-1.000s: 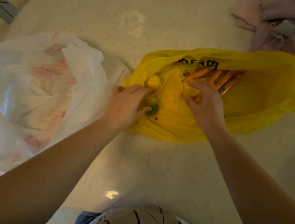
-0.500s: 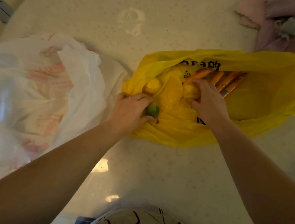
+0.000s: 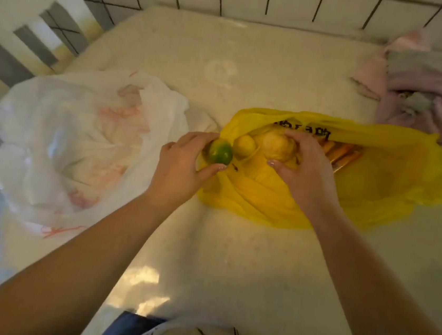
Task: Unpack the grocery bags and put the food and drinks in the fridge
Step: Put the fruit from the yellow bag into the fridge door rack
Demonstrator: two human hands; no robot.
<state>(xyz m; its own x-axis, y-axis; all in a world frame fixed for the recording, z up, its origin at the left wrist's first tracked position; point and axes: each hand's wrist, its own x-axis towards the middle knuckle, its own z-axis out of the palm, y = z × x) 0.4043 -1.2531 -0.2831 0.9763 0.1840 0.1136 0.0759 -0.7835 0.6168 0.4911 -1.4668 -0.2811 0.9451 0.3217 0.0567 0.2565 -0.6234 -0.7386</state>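
Both hands in the yellow bag, one fruit half out.

My left hand [image 3: 184, 163] is curled round a green fruit [image 3: 220, 151] at the mouth of the yellow bag [image 3: 395, 170], thumb under it and fingers over the top; my right hand [image 3: 301, 162] is cupped over a pale round fruit [image 3: 277, 146] deeper inside, fingers bent round it through what looks like a thin inner wrap, though I cannot tell for certain. A smaller yellow fruit [image 3: 245, 146] sits loose between the two, and orange sticks [image 3: 343, 155] lie behind my right hand. I judge the main risk is that loose fruit: pulling either hand out could drag the slack plastic and roll it onto the counter [image 3: 232, 251]. The white bag [image 3: 80, 137] lies just beside, not yet unpacked.
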